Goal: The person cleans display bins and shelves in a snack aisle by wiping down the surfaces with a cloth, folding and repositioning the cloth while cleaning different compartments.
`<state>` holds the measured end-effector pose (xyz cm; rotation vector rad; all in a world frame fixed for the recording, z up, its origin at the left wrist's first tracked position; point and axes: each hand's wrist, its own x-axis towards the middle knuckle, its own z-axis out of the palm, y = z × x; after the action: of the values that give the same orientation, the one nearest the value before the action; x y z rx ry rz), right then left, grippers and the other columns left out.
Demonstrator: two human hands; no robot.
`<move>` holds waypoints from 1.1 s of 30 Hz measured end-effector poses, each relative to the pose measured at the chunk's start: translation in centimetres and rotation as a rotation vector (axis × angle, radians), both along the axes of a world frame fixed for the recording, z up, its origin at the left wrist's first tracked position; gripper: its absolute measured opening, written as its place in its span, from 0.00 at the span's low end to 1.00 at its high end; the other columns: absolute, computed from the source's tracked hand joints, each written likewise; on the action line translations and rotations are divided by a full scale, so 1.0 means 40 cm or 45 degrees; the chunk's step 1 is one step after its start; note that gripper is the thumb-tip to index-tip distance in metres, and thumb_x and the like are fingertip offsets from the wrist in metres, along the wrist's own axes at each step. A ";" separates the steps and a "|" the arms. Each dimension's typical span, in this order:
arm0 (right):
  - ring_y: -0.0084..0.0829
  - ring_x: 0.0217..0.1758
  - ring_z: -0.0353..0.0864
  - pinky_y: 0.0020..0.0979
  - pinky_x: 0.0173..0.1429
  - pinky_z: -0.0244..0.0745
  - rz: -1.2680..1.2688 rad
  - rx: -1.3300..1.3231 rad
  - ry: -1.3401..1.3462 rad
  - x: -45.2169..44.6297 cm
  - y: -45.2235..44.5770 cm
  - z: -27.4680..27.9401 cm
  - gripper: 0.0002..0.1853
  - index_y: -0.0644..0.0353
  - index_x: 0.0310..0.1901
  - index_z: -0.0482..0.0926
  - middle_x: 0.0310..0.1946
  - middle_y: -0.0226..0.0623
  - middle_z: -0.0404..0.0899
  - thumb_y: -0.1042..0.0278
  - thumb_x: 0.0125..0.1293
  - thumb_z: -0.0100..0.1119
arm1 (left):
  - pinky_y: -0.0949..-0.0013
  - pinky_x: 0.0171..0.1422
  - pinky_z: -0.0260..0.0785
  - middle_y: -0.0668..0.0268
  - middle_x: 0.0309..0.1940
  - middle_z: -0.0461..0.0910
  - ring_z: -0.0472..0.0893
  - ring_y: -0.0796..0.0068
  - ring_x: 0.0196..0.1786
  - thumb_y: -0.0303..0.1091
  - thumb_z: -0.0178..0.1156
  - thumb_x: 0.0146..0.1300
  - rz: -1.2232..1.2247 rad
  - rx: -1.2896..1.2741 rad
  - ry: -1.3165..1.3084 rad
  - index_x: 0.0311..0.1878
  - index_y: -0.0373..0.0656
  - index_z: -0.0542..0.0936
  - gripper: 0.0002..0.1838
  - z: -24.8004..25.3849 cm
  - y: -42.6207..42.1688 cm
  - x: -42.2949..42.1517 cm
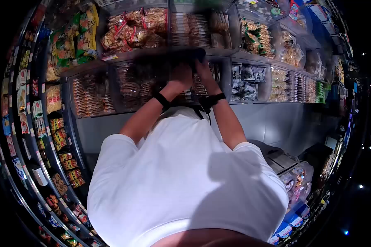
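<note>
Both my hands are over the lower row of clear snack bins, near the middle. My left hand (181, 76) looks curled, its fingers blurred and partly lost in shadow. Close beside it, my right hand (205, 71) has its fingers against the end of a dark, flat-looking object (173, 57), whose kind I cannot make out. The object lies across the front of the upper bins. Beneath the hands are rows of small wrapped snacks (130, 82) packed upright. Each wrist wears a black band (162, 101).
Upper bins hold red-trimmed snack bags (132, 26) and green-and-yellow packets (80, 35). Silver-and-black packets (248, 78) fill a bin right of my hands. Stocked shelves (49, 136) curve along the left. A clear container of wrapped items (297, 181) stands at lower right.
</note>
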<state>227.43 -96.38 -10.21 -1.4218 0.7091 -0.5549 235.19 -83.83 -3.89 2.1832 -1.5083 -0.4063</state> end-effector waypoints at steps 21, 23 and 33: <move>0.64 0.57 0.76 0.49 0.57 0.74 -0.110 -0.677 0.344 -0.282 -0.191 0.055 0.33 0.63 0.68 0.59 0.51 0.63 0.78 0.64 0.63 0.55 | 0.48 0.51 0.73 0.48 0.37 0.81 0.80 0.44 0.44 0.41 0.57 0.59 -0.131 -0.149 -0.052 0.38 0.38 0.82 0.15 -0.115 -0.308 -0.190; 0.63 0.55 0.77 0.49 0.56 0.74 -0.123 -0.487 0.542 -0.316 -0.232 0.081 0.32 0.64 0.68 0.60 0.49 0.62 0.79 0.65 0.63 0.54 | 0.49 0.49 0.75 0.49 0.32 0.83 0.82 0.45 0.41 0.42 0.57 0.57 -0.110 -0.223 0.021 0.34 0.40 0.84 0.15 -0.113 -0.359 -0.231; 0.65 0.50 0.78 0.53 0.56 0.72 0.291 -0.547 0.924 -0.426 -0.323 0.288 0.25 0.64 0.60 0.67 0.44 0.66 0.79 0.65 0.61 0.52 | 0.53 0.61 0.72 0.46 0.55 0.76 0.76 0.45 0.56 0.47 0.68 0.51 0.023 0.038 0.059 0.48 0.31 0.81 0.28 0.049 -0.395 -0.329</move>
<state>210.39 -109.31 1.32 -2.1115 1.0116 0.0178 222.01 -99.64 -1.94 2.1938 -1.4655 -0.4728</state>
